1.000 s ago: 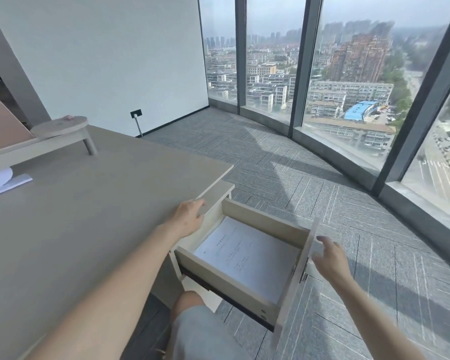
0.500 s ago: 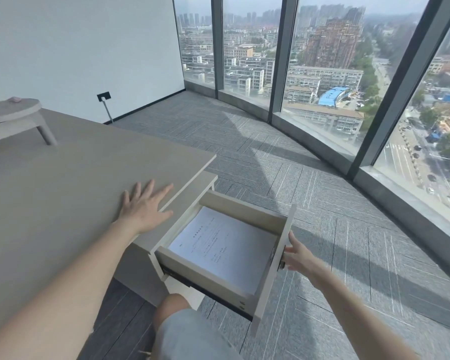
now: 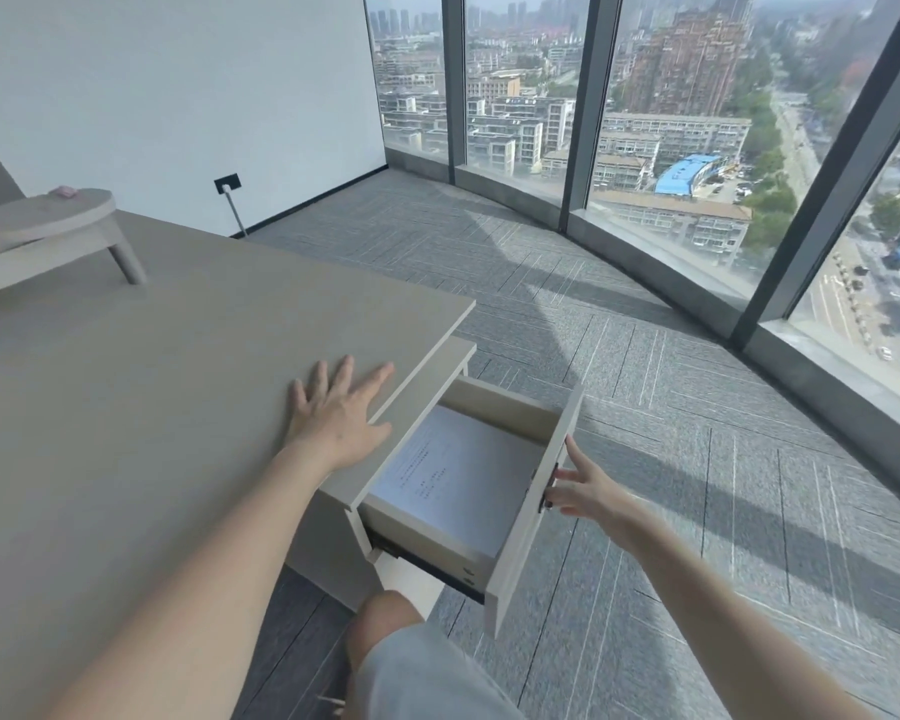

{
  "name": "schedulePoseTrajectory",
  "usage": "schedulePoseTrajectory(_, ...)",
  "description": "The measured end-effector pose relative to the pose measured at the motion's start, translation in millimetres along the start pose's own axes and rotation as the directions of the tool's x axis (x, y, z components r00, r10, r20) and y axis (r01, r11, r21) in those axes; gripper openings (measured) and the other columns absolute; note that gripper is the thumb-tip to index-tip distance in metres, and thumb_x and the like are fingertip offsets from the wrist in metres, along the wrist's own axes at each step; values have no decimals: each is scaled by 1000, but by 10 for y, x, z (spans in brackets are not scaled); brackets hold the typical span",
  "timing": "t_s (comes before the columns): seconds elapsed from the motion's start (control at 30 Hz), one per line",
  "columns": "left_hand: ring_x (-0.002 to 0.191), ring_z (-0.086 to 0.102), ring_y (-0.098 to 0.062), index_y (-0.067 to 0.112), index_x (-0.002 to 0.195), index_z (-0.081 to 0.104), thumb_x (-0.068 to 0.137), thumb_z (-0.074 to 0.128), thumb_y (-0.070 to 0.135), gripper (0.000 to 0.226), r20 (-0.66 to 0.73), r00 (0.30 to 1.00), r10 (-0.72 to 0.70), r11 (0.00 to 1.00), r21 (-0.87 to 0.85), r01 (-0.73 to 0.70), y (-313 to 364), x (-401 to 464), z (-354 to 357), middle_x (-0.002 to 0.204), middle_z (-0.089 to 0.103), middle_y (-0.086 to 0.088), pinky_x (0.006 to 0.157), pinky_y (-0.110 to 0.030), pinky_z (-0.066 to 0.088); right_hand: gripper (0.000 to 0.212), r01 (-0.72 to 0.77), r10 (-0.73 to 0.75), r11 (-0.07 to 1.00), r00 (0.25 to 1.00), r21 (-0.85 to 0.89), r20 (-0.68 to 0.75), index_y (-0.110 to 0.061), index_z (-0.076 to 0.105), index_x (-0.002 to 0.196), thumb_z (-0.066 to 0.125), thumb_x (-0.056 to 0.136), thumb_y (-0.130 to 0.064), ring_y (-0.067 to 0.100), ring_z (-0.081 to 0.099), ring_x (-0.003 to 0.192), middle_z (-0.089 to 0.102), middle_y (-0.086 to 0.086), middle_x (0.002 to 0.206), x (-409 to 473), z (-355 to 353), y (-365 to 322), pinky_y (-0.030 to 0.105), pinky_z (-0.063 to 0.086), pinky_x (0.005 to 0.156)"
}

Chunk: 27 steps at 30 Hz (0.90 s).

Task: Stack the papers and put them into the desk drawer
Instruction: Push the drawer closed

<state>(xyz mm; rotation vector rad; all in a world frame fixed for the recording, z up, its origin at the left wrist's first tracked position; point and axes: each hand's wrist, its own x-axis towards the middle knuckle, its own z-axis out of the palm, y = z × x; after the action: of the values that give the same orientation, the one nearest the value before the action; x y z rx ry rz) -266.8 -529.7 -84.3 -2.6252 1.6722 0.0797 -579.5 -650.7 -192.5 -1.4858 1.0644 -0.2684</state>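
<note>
Compared with the frame 0.5 s ago, the drawer (image 3: 520, 517) at lower centre is pushed further under the desk (image 3: 152, 366); about half of the papers (image 3: 453, 485) inside is now covered by the cabinet top. The left hand (image 3: 336, 415) stays flat on the desk, fingers spread. The right hand (image 3: 585, 491) has its fingers extended and loosely spread against the drawer front at the dark handle (image 3: 544, 493). The print on the papers is too small to read. A wooden stand (image 3: 48, 226) is cut off at the upper left.
</note>
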Motion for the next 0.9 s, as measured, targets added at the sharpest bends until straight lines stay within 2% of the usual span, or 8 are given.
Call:
schedulePoseTrajectory(0.2, 152, -5, -37, 53, 151, -2, 85, 48, 53, 83, -16, 1000, 1, 1000, -3, -1, 2, 12, 13, 168, -3, -5, 119, -60, 2, 104, -16, 16, 1000, 1000, -3, -1, -35, -4, 159, 68, 86, -15, 29, 65, 115, 52, 12, 140, 236, 224, -145, 50, 49, 104)
schedulePoseTrajectory(0.33, 152, -3, -38, 53, 151, -1, 84, 48, 50, 83, -23, 1000, 0, 1000, 8, 0, 6, 16, 13, 168, -1, -6, 118, -61, 3, 104, -8, 8, 1000, 1000, 0, 7, -34, -5, 159, 67, 87, -15, 30, 63, 117, 46, 17, 147, 339, 388, -267, 44, 51, 101)
schedulePoseTrajectory(0.5, 152, -1, -39, 54, 151, -1, 84, 48, 50, 83, -37, 999, 2, 1000, 12, -2, -5, 20, 24, 168, 1, -6, 118, -61, 4, 107, 5, -5, 1000, 1000, 7, 19, -36, -6, 158, 70, 85, -20, 30, 62, 116, 43, 18, 150, 480, 585, -411, 45, 50, 102)
schedulePoseTrajectory(0.6, 152, -1, -39, 54, 151, 0, 83, 48, 49, 83, -42, 999, 2, 1000, 6, -2, -5, 20, 25, 168, 1, -6, 118, -61, 4, 103, 4, -4, 1000, 1000, 11, 3, -32, -6, 159, 67, 88, -14, 30, 65, 103, 52, 25, 138, 551, 701, -499, 45, 51, 96)
schedulePoseTrajectory(0.67, 152, -2, -38, 54, 151, 0, 83, 48, 49, 83, -38, 999, 1, 1000, -1, -1, 2, 19, 18, 168, 1, -6, 118, -61, 3, 100, 4, -3, 1000, 1000, 21, -8, -29, -5, 159, 66, 91, -10, 32, 66, 101, 56, 27, 131, 589, 769, -552, 47, 51, 97)
schedulePoseTrajectory(0.77, 152, -3, -38, 54, 150, 0, 83, 48, 48, 84, -34, 999, -1, 1000, 1, 1, 6, 17, 17, 168, 0, -6, 118, -61, 3, 97, 0, 0, 999, 1000, 33, -7, -29, -1, 159, 66, 90, -9, 25, 63, 90, 63, 23, 112, 653, 869, -631, 39, 49, 86)
schedulePoseTrajectory(0.8, 152, -3, -38, 54, 150, -1, 83, 48, 48, 84, -35, 999, -1, 1000, 2, 1, 3, 18, 21, 168, 0, -6, 118, -61, 3, 96, 2, -2, 999, 1000, 36, -15, -28, 3, 159, 66, 89, -8, 23, 62, 88, 64, 22, 108, 678, 899, -656, 40, 50, 85)
schedulePoseTrajectory(0.9, 152, -3, -39, 54, 151, -1, 83, 48, 48, 84, -35, 999, 1, 1000, -2, -1, -4, 23, 25, 168, 0, -6, 118, -62, 2, 87, 6, -3, 998, 998, 55, -60, -24, 20, 154, 69, 85, -5, 22, 63, 84, 68, 16, 96, 768, 984, -707, 52, 52, 93)
